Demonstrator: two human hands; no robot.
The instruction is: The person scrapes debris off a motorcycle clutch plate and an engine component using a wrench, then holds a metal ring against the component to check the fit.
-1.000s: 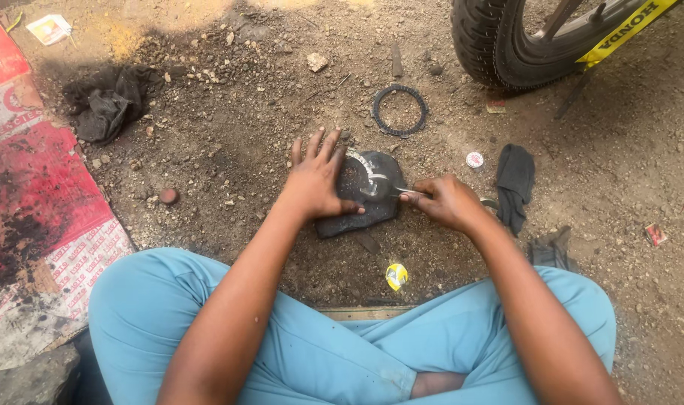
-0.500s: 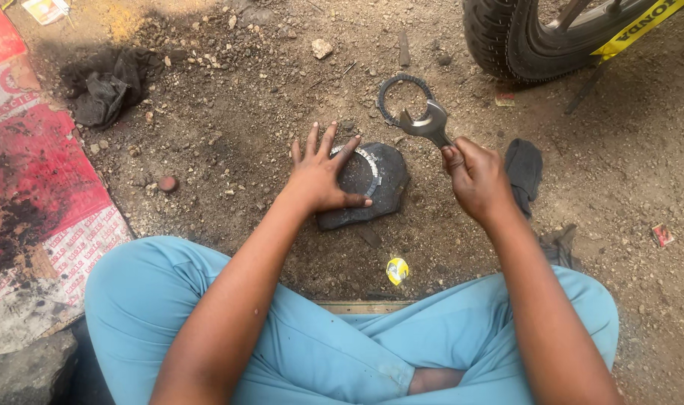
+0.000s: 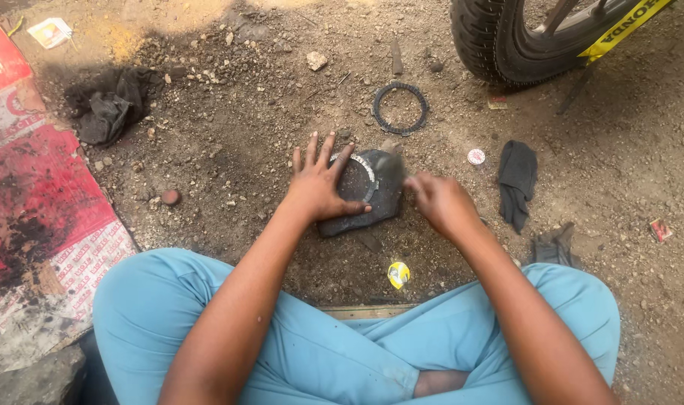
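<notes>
I sit cross-legged on gravel ground in light blue trousers. My left hand point(image 3: 319, 184) lies flat, fingers spread, on a round toothed metal ring point(image 3: 359, 180) that rests on a dark flat stone point(image 3: 387, 206). My right hand point(image 3: 439, 202) is closed around a small grey tool point(image 3: 390, 156). The tool is blurred by motion and sits over the stone's upper right edge, close to the ring. I cannot tell the tool's exact shape.
A second dark toothed ring point(image 3: 399, 107) lies on the dirt beyond the stone. A motorcycle tyre point(image 3: 499, 37) stands at the top right. Black cloths point(image 3: 517, 180) point(image 3: 106, 105), a white cap point(image 3: 475, 156), a yellow scrap point(image 3: 399, 274) and a red printed sheet point(image 3: 34, 195) lie around.
My right hand, raised with the tool half a second ago, has swung back down to the stone's edge. My left hand has stayed on the ring.
</notes>
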